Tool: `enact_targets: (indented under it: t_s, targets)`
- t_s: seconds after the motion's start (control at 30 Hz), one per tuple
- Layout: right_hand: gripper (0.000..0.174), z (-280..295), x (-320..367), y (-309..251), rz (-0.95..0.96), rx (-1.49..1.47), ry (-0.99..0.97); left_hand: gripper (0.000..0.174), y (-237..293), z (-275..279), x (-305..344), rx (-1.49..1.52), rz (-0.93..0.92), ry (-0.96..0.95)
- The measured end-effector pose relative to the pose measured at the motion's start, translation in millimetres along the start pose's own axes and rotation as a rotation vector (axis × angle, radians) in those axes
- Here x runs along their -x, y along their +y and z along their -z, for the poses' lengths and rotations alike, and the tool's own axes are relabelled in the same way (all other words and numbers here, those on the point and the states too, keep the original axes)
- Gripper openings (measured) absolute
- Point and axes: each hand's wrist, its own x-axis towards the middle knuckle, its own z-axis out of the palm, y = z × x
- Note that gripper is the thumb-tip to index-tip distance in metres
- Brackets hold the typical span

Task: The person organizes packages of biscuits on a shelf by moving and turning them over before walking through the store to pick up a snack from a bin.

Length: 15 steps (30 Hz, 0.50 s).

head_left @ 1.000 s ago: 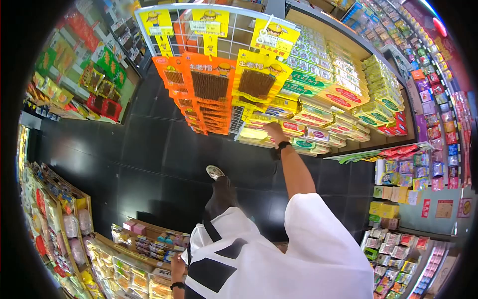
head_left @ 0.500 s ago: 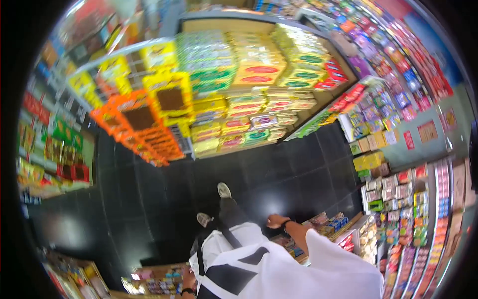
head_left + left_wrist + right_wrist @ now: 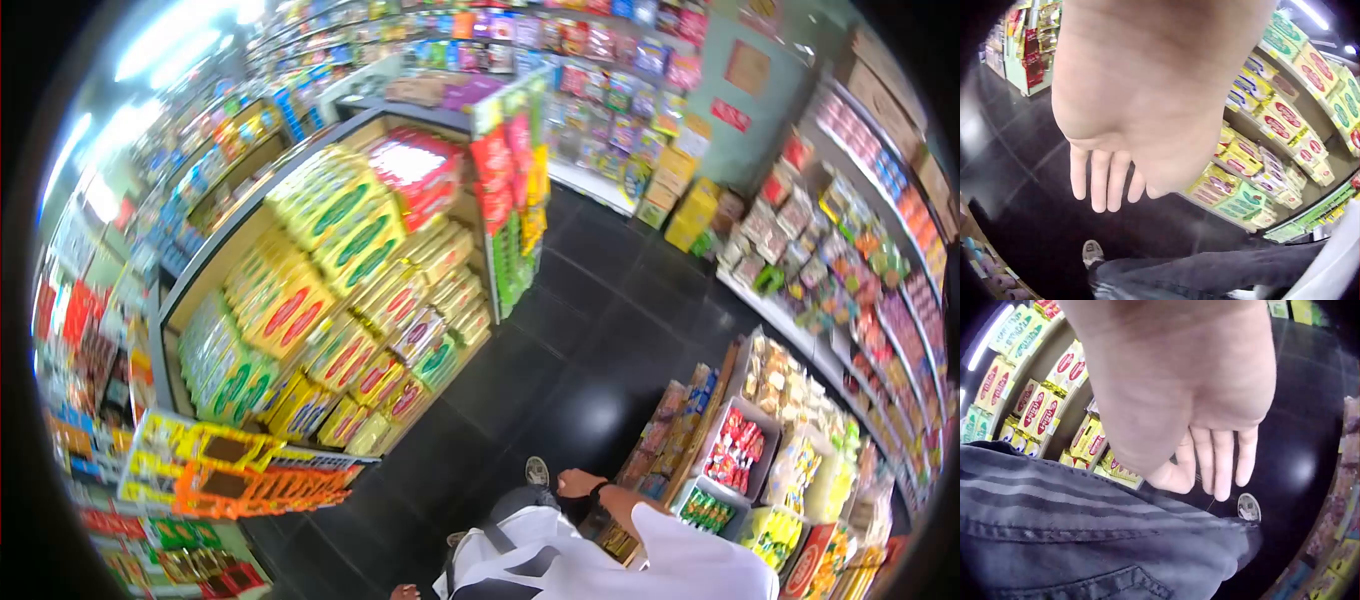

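Both hands hang free and hold nothing. In the left wrist view the left hand (image 3: 1141, 106) points downward, its fingers relaxed and nearly straight, above the dark floor. Only a small part of the left hand (image 3: 405, 592) shows at the bottom of the head view. The right hand (image 3: 1197, 400) hangs beside the dark trousers (image 3: 1085, 519) in the right wrist view, fingers loosely extended. In the head view the right hand (image 3: 577, 484), with a dark band at its wrist, is over the floor, close to a low display of small packs (image 3: 660, 430).
A shelf unit (image 3: 160, 350) with stacked yellow, green and red packets stands at the left. Hanging orange and yellow packs (image 3: 250, 480) are at its near end. Dark floor tiles (image 3: 520, 370) run between it and bins of red packets (image 3: 735, 450) at the right. More stocked shelves line the back.
The right hand has come away from the packets on the shelf and dropped to the person's side. The view has turned right, bringing the bins and the right-hand shelves closer.
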Motion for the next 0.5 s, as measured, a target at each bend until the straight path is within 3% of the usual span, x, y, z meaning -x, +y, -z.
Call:
enact_targets:
  t_s: [0.03,0.07,0.1,0.13,0.2,0.23,0.3,0.37,0.4,0.43,0.5]
  targets:
    - [0.038,12.4,2.2,8.5,0.027,-0.038,0.04,0.032,25.6,-14.1,-0.5,-0.445,-0.267,0.007]
    - [0.037,26.6,1.1,22.3,-0.001,-0.037,0.054,0.029,51.8,-32.8,-15.8,-0.264,-0.252,-0.067]
    - [0.037,42.4,2.5,37.0,-0.032,-0.039,0.064,0.026,75.1,-49.5,-51.1,0.442,0.085,-0.243]
    - [0.036,61.6,8.2,52.9,-0.097,-0.08,0.089,0.03,92.6,-70.6,-53.8,0.069,-0.091,-0.151]
    - [0.034,87.0,13.6,82.4,-0.179,-0.147,0.193,0.031,149.9,-95.8,-59.6,-0.203,-0.12,-0.196]
    - [0.033,96.8,11.9,103.8,-0.213,-0.183,0.274,0.032,169.4,-104.4,-73.0,-0.269,-0.237,-0.24]
    - [0.029,112.1,-5.3,156.2,-0.218,-0.175,0.417,0.031,205.7,-126.4,-95.8,-0.305,-0.261,-0.258]
    - [0.026,88.5,-10.2,219.1,-0.191,-0.116,0.514,0.03,241.2,-142.0,-121.7,-0.408,-0.391,-0.34]
    - [0.025,98.6,8.3,223.9,-0.181,-0.129,0.566,0.029,250.5,-149.7,-139.7,-0.431,-0.44,-0.386]
    - [0.027,115.0,37.3,211.7,-0.349,-0.293,0.61,0.029,265.5,-157.9,-152.6,-0.453,-0.483,-0.434]
    - [0.025,104.1,48.3,232.0,-0.389,-0.265,0.596,0.023,296.6,-176.1,-191.3,-0.589,-0.844,-0.535]
